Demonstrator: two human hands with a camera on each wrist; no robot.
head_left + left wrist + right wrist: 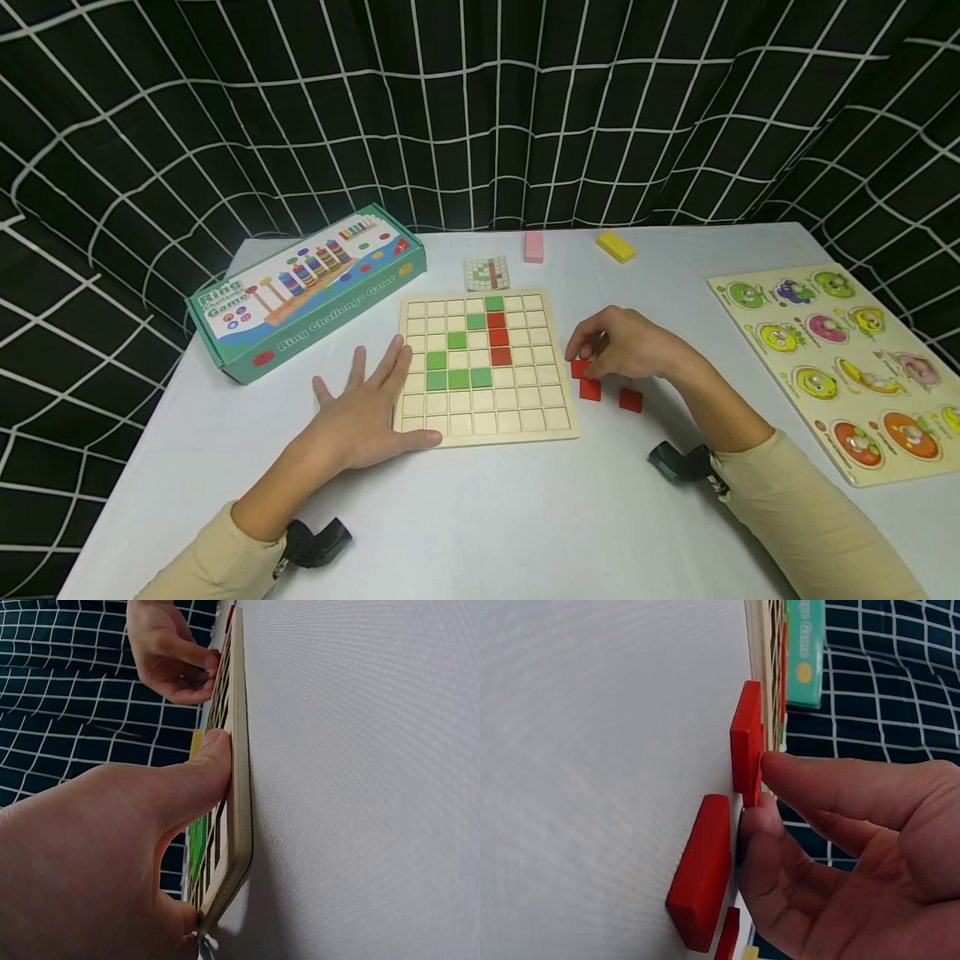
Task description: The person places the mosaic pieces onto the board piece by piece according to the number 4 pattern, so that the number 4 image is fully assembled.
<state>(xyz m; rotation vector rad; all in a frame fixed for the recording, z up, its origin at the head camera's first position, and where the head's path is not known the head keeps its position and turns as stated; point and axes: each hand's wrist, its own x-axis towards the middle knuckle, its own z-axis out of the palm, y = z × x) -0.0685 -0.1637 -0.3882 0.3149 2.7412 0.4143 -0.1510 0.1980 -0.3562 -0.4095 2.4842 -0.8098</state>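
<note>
In the head view my left hand (pixel 360 421) lies with spread fingers at the left side of a wooden grid board (pixel 525 400). Its thumb rests on the board's near edge, also seen in the left wrist view. Green square tiles (pixel 458 379) and red ones (pixel 498 337) sit in the board's cells. Just right of the board, my right hand (pixel 630 342) pinches a red square tile (pixel 579 369) between thumb and fingers, low over the table. Another red tile (pixel 590 390) lies right beside it, and one more (pixel 631 400) lies farther right.
A small pattern card (pixel 487 273) lies behind the board. Pink (pixel 533 247) and yellow (pixel 616 247) blocks are near the table's back edge. A green Ring Challenge Game box (pixel 307 292) is at the left, a fruit puzzle board (pixel 847 367) at the right.
</note>
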